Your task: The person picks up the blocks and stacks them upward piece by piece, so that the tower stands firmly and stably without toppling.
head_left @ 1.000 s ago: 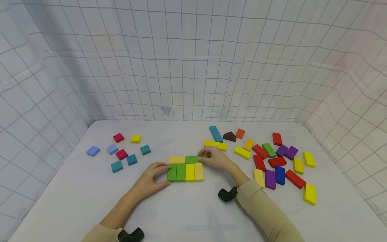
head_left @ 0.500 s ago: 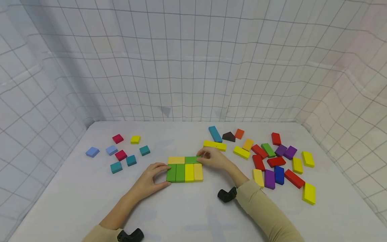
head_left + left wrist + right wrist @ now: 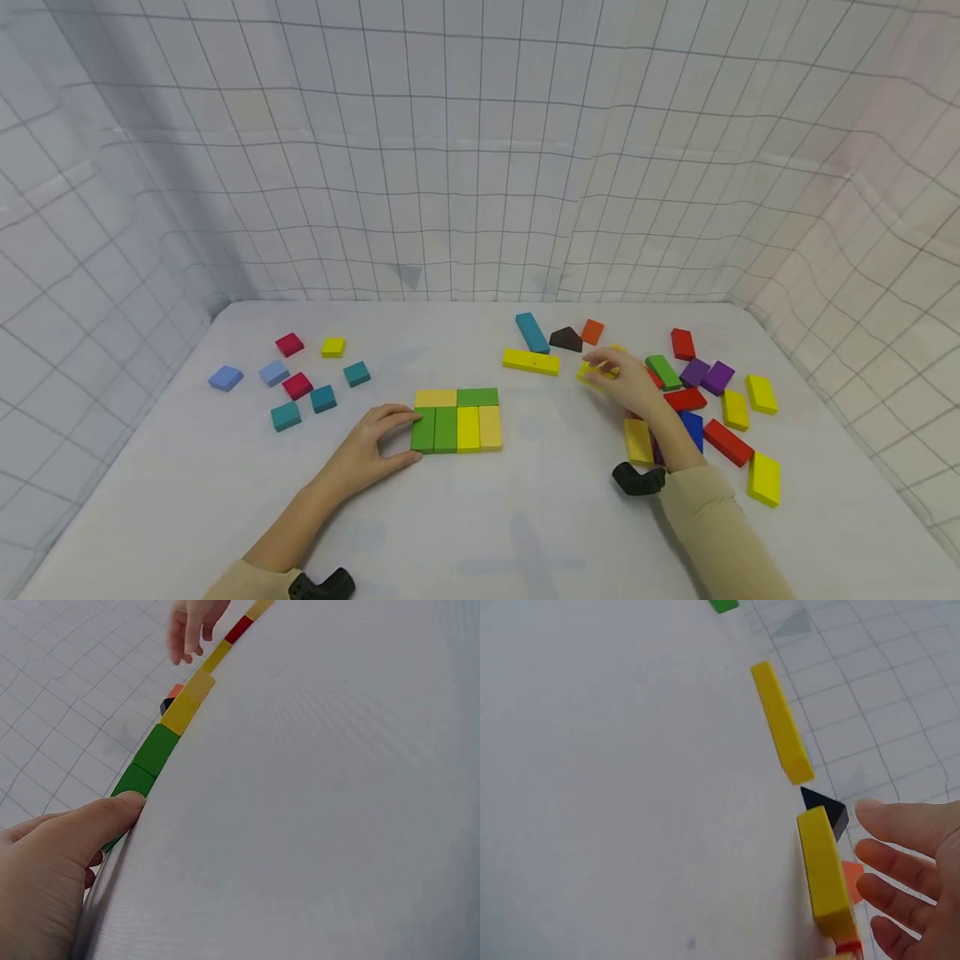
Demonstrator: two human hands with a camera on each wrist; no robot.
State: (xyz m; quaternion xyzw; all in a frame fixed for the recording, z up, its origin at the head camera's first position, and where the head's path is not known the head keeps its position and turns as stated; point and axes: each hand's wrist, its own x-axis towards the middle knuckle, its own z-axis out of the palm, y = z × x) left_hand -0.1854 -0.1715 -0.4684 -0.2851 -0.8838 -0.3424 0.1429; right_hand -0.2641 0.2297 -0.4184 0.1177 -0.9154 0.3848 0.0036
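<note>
In the head view, several flat wooden blocks form a rectangle. A green block [image 3: 423, 432] is its left end, beside another green block [image 3: 446, 431], a yellow block [image 3: 468, 430] and a cream block [image 3: 490, 429]. Behind them lie a cream block [image 3: 437, 398] and a green block [image 3: 477, 397] crosswise. My left hand [image 3: 372, 446] holds the leftmost green block, with the thumb [image 3: 124, 810] at its near corner and fingers partly hidden behind. My right hand [image 3: 626, 382] hovers with loosely bent fingers over a long yellow block [image 3: 826, 874], holding nothing.
A long yellow block [image 3: 531, 361], a blue block [image 3: 532, 333], a dark brown piece [image 3: 567, 339] and an orange block [image 3: 592, 332] lie behind. More coloured blocks, such as a red block [image 3: 727, 442], spread right. Small blocks, including a teal block [image 3: 286, 416], lie left.
My right hand has let go of the green block at the rectangle's back right and moved right, over the long yellow block. The left hand stays at the rectangle's left end.
</note>
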